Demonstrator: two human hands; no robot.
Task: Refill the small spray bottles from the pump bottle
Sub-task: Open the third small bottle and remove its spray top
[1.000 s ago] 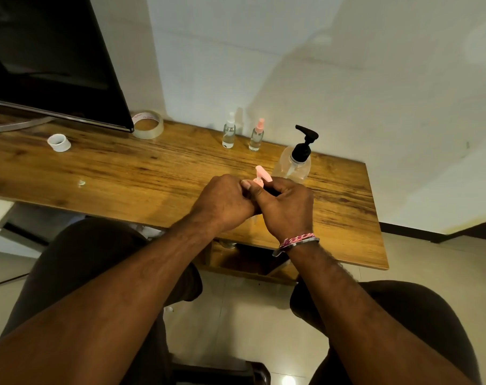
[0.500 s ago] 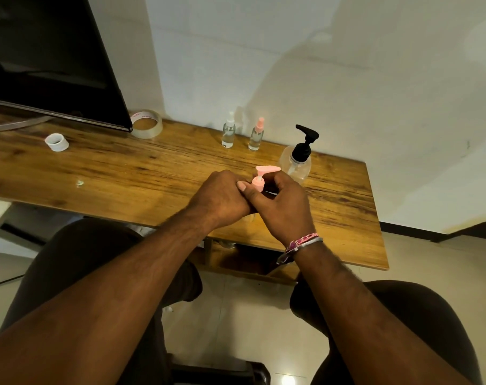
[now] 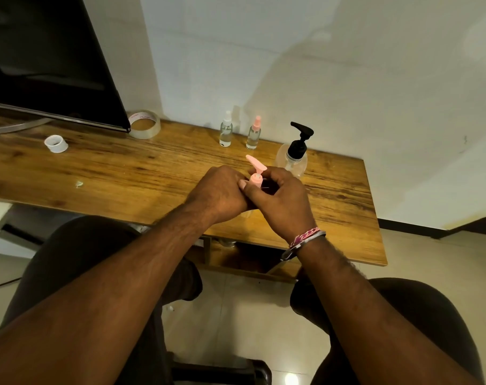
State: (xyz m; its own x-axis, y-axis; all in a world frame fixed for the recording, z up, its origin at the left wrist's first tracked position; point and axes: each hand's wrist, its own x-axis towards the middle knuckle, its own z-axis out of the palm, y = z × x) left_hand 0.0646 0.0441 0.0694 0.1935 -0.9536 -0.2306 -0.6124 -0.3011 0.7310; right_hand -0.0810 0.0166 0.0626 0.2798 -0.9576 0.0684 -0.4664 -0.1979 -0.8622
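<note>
Pink pump head (image 3: pixel 255 169) stands up between both hands at the centre of the frame, over the wooden table (image 3: pixel 125 173); its bottle is hidden under the fingers. Left hand (image 3: pixel 218 194) and right hand (image 3: pixel 280 202) are curled close around it, touching each other (what each finger does I cannot tell). Just behind, toward upper right, stands the black pump bottle (image 3: pixel 293 159). Two small spray bottles, white-capped (image 3: pixel 226 130) and pink-capped (image 3: pixel 253 133), stand by the wall. Tape roll (image 3: pixel 144 124) lies at upper left.
</note>
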